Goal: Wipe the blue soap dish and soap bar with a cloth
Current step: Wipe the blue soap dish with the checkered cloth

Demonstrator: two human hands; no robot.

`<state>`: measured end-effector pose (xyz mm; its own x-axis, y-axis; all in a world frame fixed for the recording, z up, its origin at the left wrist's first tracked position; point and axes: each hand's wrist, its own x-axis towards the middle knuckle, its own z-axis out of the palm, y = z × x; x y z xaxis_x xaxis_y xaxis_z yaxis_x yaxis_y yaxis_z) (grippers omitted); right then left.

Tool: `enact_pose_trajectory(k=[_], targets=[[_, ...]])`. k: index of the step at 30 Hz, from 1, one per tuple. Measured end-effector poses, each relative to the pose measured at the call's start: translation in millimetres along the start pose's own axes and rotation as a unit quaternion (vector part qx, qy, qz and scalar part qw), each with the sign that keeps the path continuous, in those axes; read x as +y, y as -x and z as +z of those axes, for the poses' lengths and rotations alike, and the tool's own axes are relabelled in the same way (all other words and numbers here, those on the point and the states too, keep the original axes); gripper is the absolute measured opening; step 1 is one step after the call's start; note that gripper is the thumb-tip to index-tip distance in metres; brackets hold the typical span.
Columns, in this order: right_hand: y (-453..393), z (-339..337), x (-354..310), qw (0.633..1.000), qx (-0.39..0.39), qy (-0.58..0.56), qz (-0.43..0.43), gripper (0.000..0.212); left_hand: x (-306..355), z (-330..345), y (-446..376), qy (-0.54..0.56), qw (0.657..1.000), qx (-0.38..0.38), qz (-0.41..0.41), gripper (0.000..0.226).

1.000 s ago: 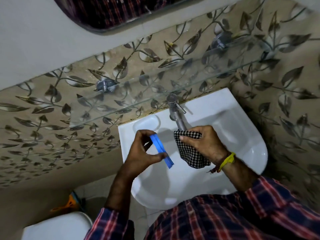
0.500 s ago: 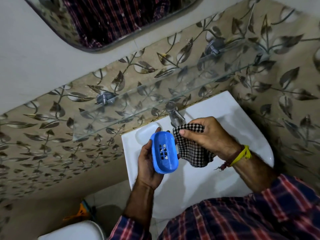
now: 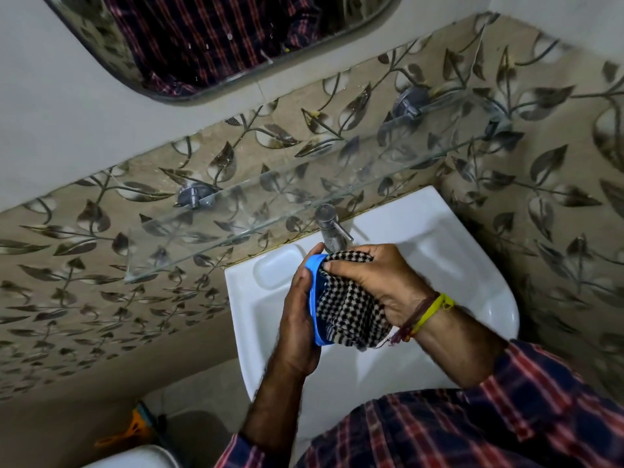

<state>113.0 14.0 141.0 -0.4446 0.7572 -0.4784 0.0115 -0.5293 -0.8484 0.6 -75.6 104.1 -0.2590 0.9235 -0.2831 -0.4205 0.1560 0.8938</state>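
Here, near the centre of the frame and above a white sink (image 3: 472,265), the person's left hand (image 3: 299,319) grips a blue soap dish (image 3: 315,292) from its outer side, fingers curled round its back so that only the blue rim shows. The right hand (image 3: 374,278) clutches a black-and-white checked cloth (image 3: 351,309) and presses it into the open face of the dish, the thumb lying along the cloth's top edge; the cloth's lower end hangs out below the dish. A yellow band (image 3: 432,312) circles the right wrist, and plaid sleeves fill the lower right of the frame. Just above the hands stands a metal tap (image 3: 329,228), and left of it the sink has a moulded soap recess (image 3: 278,270). A glass shelf (image 3: 270,211) runs across the leaf-patterned wall, with a mirror (image 3: 219,38) at the top. No soap bar can be made out.
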Motion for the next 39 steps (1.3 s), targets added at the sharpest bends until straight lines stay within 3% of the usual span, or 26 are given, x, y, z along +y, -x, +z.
enact_pose_trajectory(k=[8,14,20,39], targets=[[15.9,-2.4,-5.2,0.984,-0.073,-0.149,0.06,0.028,8.7,7.2,1.0,-0.004,1.0,-0.007,0.004,0.051],[25.4,0.7,-8.6,0.995,-0.046,-0.089,0.003,0.02,13.2,12.3,0.1,0.01,0.999,-0.03,0.015,0.044],[28.0,2.4,-10.4,0.996,-0.022,-0.09,0.014,0.016,10.7,18.7,6.1,0.019,0.999,-0.033,0.02,0.045],[35.6,-1.7,3.2,0.989,-0.086,0.092,-0.075,0.01,14.9,17.5,3.2,0.026,0.999,0.02,0.018,0.043]])
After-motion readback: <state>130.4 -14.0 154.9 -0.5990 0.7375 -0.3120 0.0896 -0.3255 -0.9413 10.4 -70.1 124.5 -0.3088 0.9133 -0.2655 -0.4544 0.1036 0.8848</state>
